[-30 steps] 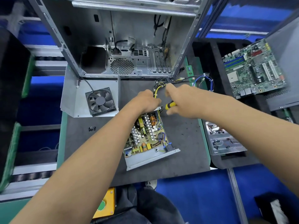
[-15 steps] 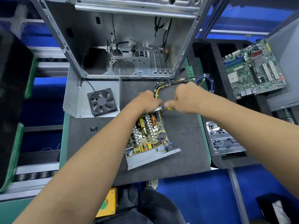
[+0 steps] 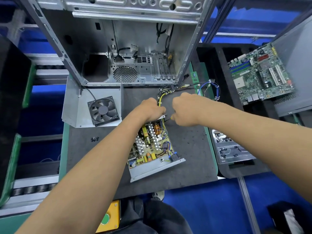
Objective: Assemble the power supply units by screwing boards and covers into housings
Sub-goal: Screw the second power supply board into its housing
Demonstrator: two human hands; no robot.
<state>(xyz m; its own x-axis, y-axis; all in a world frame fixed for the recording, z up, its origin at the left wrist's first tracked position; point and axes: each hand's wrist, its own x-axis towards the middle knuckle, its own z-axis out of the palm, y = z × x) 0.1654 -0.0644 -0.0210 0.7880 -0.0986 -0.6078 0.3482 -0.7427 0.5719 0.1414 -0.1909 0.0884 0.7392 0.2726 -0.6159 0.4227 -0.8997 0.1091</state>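
Note:
An open metal power supply housing (image 3: pixel 157 169) lies on the black mat, its circuit board (image 3: pixel 150 144) exposed. My left hand (image 3: pixel 150 108) grips the housing's far edge, beside the yellow and black cable bundle (image 3: pixel 162 97). My right hand (image 3: pixel 184 108) is curled round a screwdriver (image 3: pixel 169 118) with a yellow and black handle; only a bit of the handle shows, pointing at the housing's far right corner. The tip is hidden. The fan cover (image 3: pixel 92 107), a grey metal panel with a black fan, lies at the mat's far left.
An empty computer case (image 3: pixel 128 48) stands behind the mat (image 3: pixel 189 149). A few black screws (image 3: pixel 94 139) lie on the mat's left. A clear parts tray (image 3: pixel 231 151) sits to the right, a motherboard (image 3: pixel 260 71) farther right. A yellow button box (image 3: pixel 108 217) is near me.
My right hand has moved left and closed in on the housing's far corner, so less of the screwdriver handle shows. My left hand has stayed on the housing's edge.

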